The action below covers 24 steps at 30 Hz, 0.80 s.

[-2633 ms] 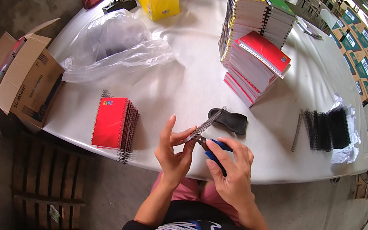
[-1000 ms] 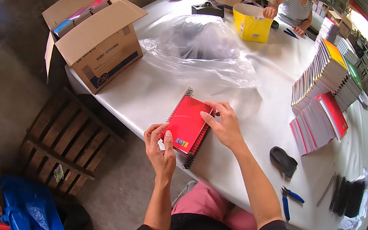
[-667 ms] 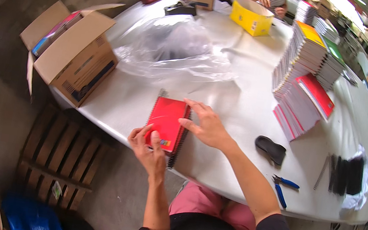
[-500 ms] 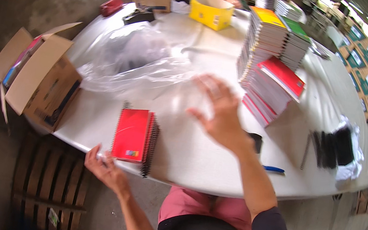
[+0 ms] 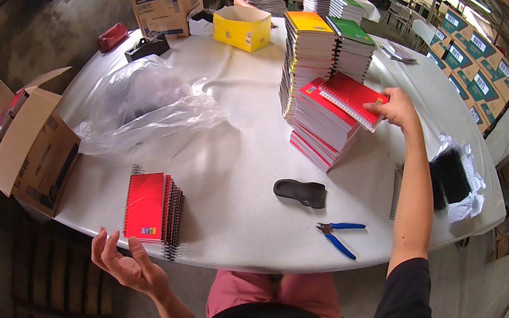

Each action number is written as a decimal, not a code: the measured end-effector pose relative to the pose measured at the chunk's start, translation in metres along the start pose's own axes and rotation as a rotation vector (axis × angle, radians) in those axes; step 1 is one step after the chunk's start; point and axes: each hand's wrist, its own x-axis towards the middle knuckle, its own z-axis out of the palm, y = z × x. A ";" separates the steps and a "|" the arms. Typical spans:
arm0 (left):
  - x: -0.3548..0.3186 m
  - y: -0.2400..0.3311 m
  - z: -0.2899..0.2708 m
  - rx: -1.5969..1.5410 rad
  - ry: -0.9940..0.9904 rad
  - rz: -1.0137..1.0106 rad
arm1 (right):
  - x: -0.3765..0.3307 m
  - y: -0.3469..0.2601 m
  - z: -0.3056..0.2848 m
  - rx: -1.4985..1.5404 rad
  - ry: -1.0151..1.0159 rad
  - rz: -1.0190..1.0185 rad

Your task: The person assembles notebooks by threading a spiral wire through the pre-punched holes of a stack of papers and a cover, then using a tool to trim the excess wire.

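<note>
My right hand (image 5: pixel 396 108) grips the right edge of a red unbound notebook (image 5: pixel 346 92) with a row of punched holes, tilted on top of a stack of red unbound notebooks (image 5: pixel 320 129). At the near left edge of the table lies a small pile of red spiral notebooks (image 5: pixel 146 205). Beside that pile's lower left corner is my left hand (image 5: pixel 128 264), palm up with fingers apart and nothing in it. Blue-handled pliers (image 5: pixel 340 231) and a black, insole-shaped piece (image 5: pixel 300 193) rest between the pile and my right arm.
Behind the red stack rise tall yellow-covered (image 5: pixel 308 40) and green-covered notebooks (image 5: pixel 354 48). Black wire bindings (image 5: pixel 449 181) lie in white paper at the right. Clear plastic (image 5: pixel 148 107), an open carton (image 5: pixel 40 150) and a yellow box (image 5: pixel 242 29) occupy the left and far side. A person sits across.
My right hand has moved from above the table's middle to the red stack at the right and taken hold of a notebook. My left hand stays near the spiral notebooks. The view has shifted.
</note>
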 end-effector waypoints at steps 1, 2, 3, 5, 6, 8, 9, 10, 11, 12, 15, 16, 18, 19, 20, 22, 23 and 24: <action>-0.001 0.003 0.003 -0.019 -0.014 0.013 | -0.002 0.001 0.000 -0.033 0.111 -0.071; -0.003 0.006 0.006 -0.037 -0.029 0.026 | -0.003 0.001 0.001 0.061 0.116 -0.055; -0.005 0.010 0.009 -0.056 -0.043 0.039 | -0.006 0.002 0.004 0.110 0.132 -0.059; -0.010 0.032 0.024 -0.186 -0.133 0.038 | -0.012 0.006 0.005 0.197 0.170 -0.069; -0.012 0.042 0.031 -0.237 -0.184 0.060 | -0.012 0.010 0.005 0.289 0.160 -0.066; -0.018 0.059 0.044 -0.335 -0.287 0.084 | -0.015 0.018 0.002 0.473 0.143 -0.060; -0.021 0.066 0.049 -0.383 -0.338 0.082 | -0.018 0.021 0.000 0.511 0.194 -0.063; -0.023 0.073 0.054 -0.424 -0.386 0.081 | -0.023 0.018 0.000 0.551 0.239 -0.070; -0.026 0.079 0.062 -0.483 -0.451 0.046 | -0.030 0.017 0.001 0.590 0.287 -0.075; -0.029 0.084 0.072 -0.546 -0.518 0.012 | -0.039 0.016 0.000 0.661 0.348 -0.111; -0.040 0.113 0.100 -0.853 -0.786 -0.489 | -0.092 -0.021 0.016 0.924 0.415 -0.196; -0.046 0.120 0.112 -1.022 -0.851 -0.630 | -0.122 -0.039 0.024 1.019 0.382 -0.208; -0.059 0.128 0.126 -1.349 -0.753 -0.952 | -0.163 -0.049 0.067 1.015 0.316 -0.360; -0.066 0.123 0.131 -1.499 -0.691 -1.048 | -0.189 -0.059 0.088 0.816 0.303 -0.429; -0.063 0.124 0.129 -1.507 -0.573 -1.043 | -0.212 -0.065 0.103 0.803 0.158 -0.399; -0.056 0.108 0.120 -1.172 -0.602 -0.807 | -0.219 -0.050 0.109 0.760 -0.020 -0.480; -0.052 0.093 0.111 -1.076 -0.657 -0.653 | -0.208 -0.026 0.108 0.732 -0.059 -0.595; -0.033 0.078 0.102 -0.712 -0.925 -0.231 | -0.198 0.000 0.099 0.747 -0.011 -0.297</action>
